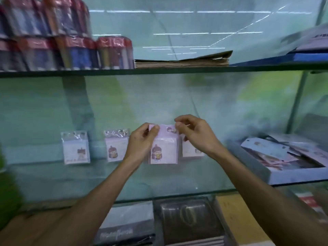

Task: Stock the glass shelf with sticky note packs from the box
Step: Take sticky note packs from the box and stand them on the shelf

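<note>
four sticky note packs (pixel 163 150), one box (pixel 291 173)

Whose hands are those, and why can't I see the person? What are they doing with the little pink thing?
The camera sits on the person's head and looks forward and down, so you see only their arms and hands, not the rest of them. The left hand and the right hand both pinch the top of one sticky note pack with a cartoon girl on it, holding it upright at the glass shelf. Three more packs already stand in a row there: one far left, one beside the left hand, and one half hidden behind the right hand. On the right lies the box with more packs inside. The shelf above holds wrapped bundles and a pile of brown paper.
</note>
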The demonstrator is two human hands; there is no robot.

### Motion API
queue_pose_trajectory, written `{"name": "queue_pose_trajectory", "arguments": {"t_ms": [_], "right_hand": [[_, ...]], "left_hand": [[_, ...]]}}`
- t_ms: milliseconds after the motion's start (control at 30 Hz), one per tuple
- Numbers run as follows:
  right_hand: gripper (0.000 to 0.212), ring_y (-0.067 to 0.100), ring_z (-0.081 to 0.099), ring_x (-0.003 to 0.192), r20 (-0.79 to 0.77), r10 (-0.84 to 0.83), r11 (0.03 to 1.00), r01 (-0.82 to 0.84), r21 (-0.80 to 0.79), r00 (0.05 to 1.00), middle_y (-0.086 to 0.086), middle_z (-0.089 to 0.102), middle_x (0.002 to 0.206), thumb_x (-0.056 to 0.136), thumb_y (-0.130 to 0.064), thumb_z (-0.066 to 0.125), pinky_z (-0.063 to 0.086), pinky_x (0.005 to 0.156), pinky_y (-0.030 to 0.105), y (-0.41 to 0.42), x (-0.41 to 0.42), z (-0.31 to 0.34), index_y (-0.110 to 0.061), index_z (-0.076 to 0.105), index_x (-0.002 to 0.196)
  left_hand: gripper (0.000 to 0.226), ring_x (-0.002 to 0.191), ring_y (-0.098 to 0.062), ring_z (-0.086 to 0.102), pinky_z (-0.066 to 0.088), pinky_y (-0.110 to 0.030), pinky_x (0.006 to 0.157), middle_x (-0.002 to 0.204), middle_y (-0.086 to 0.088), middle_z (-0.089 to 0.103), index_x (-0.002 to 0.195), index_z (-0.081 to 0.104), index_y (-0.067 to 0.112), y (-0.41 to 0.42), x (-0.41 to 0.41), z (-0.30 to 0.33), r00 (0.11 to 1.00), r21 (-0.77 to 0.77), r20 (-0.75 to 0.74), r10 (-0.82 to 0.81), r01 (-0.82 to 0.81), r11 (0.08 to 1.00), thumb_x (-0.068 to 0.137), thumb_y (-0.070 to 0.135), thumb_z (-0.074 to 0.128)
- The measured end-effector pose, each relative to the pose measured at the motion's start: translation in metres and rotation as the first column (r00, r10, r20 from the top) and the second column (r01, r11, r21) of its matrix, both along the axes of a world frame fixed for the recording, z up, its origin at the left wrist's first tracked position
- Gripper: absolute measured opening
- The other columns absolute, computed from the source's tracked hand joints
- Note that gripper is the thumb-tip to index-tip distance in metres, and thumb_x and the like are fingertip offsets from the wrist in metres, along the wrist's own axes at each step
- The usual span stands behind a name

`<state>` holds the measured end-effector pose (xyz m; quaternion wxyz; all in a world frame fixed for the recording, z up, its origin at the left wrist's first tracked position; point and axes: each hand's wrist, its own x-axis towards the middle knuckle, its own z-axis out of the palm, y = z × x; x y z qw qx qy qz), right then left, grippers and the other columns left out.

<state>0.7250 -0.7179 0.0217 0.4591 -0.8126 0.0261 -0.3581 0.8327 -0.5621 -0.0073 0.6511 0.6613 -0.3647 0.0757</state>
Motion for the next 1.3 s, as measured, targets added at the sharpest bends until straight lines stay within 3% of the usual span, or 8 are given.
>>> {"name": "queue_pose_trajectory", "arguments": {"t_ms": [167,233,467,567,667,933,1200,1300], "right_hand": [[0.009,0.01,0.063,0.078,-0.151,-0.005,0.934,-0.049,-0.353,0.988,-0.006,0.07,0.085,0.091,-0.019,0.063,0.045,0.069,0.018,0.048,0.037,0.008,-0.019,0.072,0.091],[0.01,0.009,0.06,0.077,-0.163,-0.012,0.912,-0.056,-0.406,0.987,-0.006,0.069,0.085,0.09,-0.018,0.063,0.041,0.064,0.008,0.065,0.05,0.008,-0.017,0.073,0.091],[0.015,0.012,0.057,0.077,-0.14,-0.02,0.927,-0.034,-0.373,0.99,-0.004,0.065,0.083,0.093,-0.014,0.057,0.036,0.057,0.004,0.11,0.096,0.006,-0.01,0.072,0.093],[0.016,0.014,0.057,0.082,-0.158,-0.036,0.934,-0.023,-0.357,0.987,0.001,0.07,0.091,0.094,-0.013,0.055,0.037,0.06,0.009,0.118,0.113,0.006,-0.009,0.071,0.097],[0.018,0.013,0.057,0.084,-0.177,-0.059,0.926,-0.012,-0.376,0.982,0.004,0.072,0.099,0.094,-0.009,0.053,0.035,0.057,0.002,0.123,0.128,0.003,-0.009,0.071,0.096],[0.023,0.023,0.063,0.096,-0.139,-0.158,0.868,0.07,-0.492,0.978,0.01,0.071,0.103,0.094,-0.002,0.049,0.046,0.085,0.024,0.131,0.145,-0.01,-0.005,0.07,0.102],[0.022,0.032,0.062,0.096,-0.017,-0.208,0.806,0.162,-0.57,0.978,0.015,0.061,0.111,0.092,-0.006,0.055,0.052,0.087,0.037,0.13,0.142,-0.012,-0.004,0.066,0.112],[0.021,0.034,0.06,0.098,0.063,-0.21,0.794,0.208,-0.571,0.976,0.016,0.06,0.111,0.093,-0.01,0.055,0.051,0.086,0.039,0.119,0.128,-0.009,-0.005,0.066,0.11]], "left_hand": [[0.019,0.065,-0.007,0.057,0.044,-0.024,0.06,0.073,0.001,0.066,0.087,0.066,0.012,0.05,0.017,-0.005,0.995,0.059,0.038,0.089,-0.091,0.994,0.096,0.027,0.057],[0.018,0.068,-0.011,0.059,0.046,-0.027,0.062,0.077,-0.004,0.069,0.089,0.067,0.011,0.07,0.025,-0.007,0.991,0.061,0.037,0.125,-0.127,0.99,0.095,0.025,0.058],[0.008,0.082,-0.015,0.059,0.051,-0.026,0.071,0.096,0.007,0.066,0.098,0.062,0.023,0.127,0.056,-0.017,0.957,0.005,-0.002,0.29,-0.29,0.957,0.095,0.028,0.058],[0.012,0.072,-0.013,0.054,0.045,-0.029,0.068,0.078,0.015,0.064,0.087,0.064,0.023,0.145,0.069,-0.022,0.952,0.041,-0.067,0.3,-0.298,0.954,0.095,0.028,0.057],[0.021,0.055,0.001,0.049,0.039,-0.027,0.059,0.058,0.021,0.059,0.08,0.067,0.025,0.157,0.073,-0.028,0.967,0.155,-0.016,0.253,-0.248,0.956,0.096,0.029,0.054],[0.027,0.051,0.0,0.049,0.036,-0.015,0.051,0.059,0.004,0.06,0.076,0.068,0.023,0.167,0.073,-0.039,0.976,0.313,0.142,0.162,-0.2,0.929,0.097,0.032,0.054],[0.025,0.054,-0.001,0.053,0.039,-0.013,0.054,0.059,0.013,0.064,0.077,0.069,0.02,0.157,0.069,-0.04,0.986,0.3,0.115,0.118,-0.148,0.942,0.096,0.028,0.056],[0.025,0.062,-0.008,0.06,0.045,-0.02,0.06,0.068,0.002,0.068,0.077,0.069,0.022,0.147,0.065,-0.039,0.992,0.278,0.1,0.083,-0.108,0.955,0.096,0.031,0.056]]}}
